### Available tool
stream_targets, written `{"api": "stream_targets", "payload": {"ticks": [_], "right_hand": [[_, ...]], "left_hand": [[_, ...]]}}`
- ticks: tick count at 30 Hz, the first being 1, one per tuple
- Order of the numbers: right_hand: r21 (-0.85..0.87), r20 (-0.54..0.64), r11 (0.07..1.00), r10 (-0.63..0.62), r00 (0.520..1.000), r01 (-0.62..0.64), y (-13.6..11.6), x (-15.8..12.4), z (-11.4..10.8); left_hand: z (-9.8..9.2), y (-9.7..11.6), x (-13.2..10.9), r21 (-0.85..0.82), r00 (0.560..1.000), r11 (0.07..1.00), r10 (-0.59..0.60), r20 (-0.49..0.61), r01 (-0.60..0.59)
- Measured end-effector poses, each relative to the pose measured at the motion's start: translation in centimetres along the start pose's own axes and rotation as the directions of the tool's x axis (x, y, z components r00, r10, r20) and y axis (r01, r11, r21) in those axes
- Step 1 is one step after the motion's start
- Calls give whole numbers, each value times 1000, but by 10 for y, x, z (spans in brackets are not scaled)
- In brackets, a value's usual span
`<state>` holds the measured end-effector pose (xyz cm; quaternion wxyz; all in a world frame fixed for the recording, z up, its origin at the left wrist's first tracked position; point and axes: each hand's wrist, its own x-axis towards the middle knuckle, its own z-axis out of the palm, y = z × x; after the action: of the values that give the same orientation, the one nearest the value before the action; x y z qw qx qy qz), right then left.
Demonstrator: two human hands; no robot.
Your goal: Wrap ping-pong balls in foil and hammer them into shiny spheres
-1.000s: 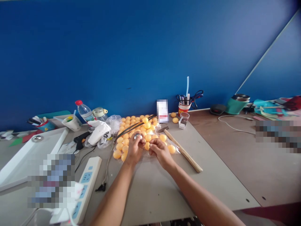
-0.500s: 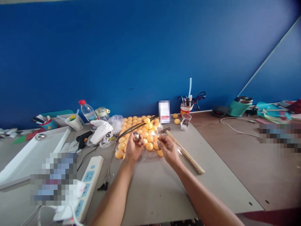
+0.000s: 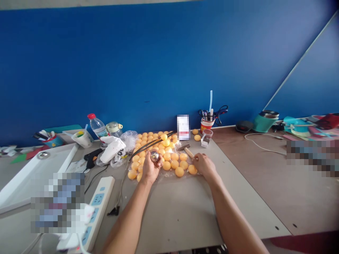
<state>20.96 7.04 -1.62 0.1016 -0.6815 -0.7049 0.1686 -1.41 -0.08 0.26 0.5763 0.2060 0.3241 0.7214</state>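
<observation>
In my left hand (image 3: 151,168) a shiny metal ball (image 3: 154,156) rests, with the fingers curled round it. My right hand (image 3: 206,165) is closed over a bundle of thin wooden sticks (image 3: 189,152). Most of the bundle is hidden under that hand and forearm, and the fingertips are partly out of sight. Between and behind my hands lies a clear plastic bag of several orange balls (image 3: 174,164). Dark flat strips (image 3: 148,145) lie across the bag. A small dark bar (image 3: 183,147) sits by the far end of the sticks.
Behind stand a cup of pens and scissors (image 3: 207,124), a clear plastic cup (image 3: 207,137) and two loose orange balls (image 3: 197,138). At left are a power strip (image 3: 99,208), a glue gun (image 3: 92,157), a bottle (image 3: 97,126) and a white tray (image 3: 37,176). A green mug (image 3: 265,122) stands right.
My right hand has moved right, from above the bag of balls to the wooden sticks. My left hand still holds the metal ball. The view has shifted slightly.
</observation>
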Motion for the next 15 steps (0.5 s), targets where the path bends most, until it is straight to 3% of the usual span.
{"api": "stream_targets", "payload": {"ticks": [7, 15], "right_hand": [[-42, 36, 999, 15, 999, -14, 4, 3, 2], [0, -13, 1000, -6, 1000, 6, 2, 1, 1]], "left_hand": [[-2, -7, -1, 47, 994, 995, 82, 68, -86], [-3, -8, -2, 11, 990, 999, 30, 136, -32]]}}
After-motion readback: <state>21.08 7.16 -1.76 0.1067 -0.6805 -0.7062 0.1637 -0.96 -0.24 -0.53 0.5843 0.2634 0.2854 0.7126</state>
